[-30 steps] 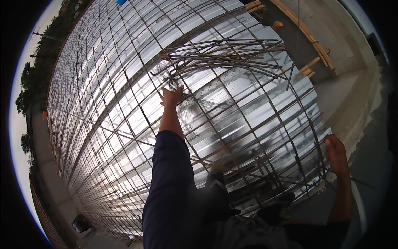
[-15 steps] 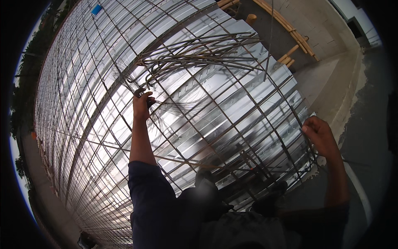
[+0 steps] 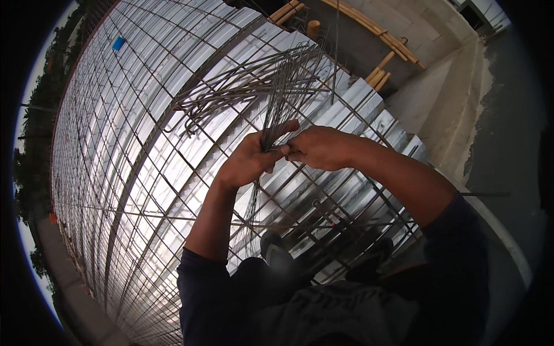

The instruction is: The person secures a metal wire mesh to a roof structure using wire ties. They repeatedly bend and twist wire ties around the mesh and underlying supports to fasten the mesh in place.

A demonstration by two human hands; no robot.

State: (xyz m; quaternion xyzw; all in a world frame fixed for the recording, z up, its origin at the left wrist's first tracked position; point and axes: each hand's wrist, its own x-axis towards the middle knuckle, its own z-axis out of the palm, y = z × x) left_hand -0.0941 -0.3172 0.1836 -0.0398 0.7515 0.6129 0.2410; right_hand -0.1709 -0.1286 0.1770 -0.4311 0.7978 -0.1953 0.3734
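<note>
My left hand (image 3: 245,161) is wrapped round a bundle of thin tie wires (image 3: 281,86). The wires fan out above the fist, and their lower ends hang beneath it. Against the bundle, my right hand (image 3: 320,148) has its fingers closed in a pinch, the tips meeting the left thumb. Whatever lies between those fingertips is too small to make out. Behind the wires, a loose pile of bent steel rods (image 3: 222,86) rests on the rebar mesh (image 3: 199,168).
Ribbed shiny metal decking (image 3: 158,173) lies under the mesh, with my feet on it near the bottom. A blue piece (image 3: 118,44) sits at the far left. Bamboo poles (image 3: 378,30) lie beyond the stepped deck edge, near a concrete ledge (image 3: 447,118) at the right.
My left hand has brought the tie wires right and nearer, and the bundle now stands more upright. My right hand has moved left from the mesh edge to the bundle. The view has shifted slightly.
</note>
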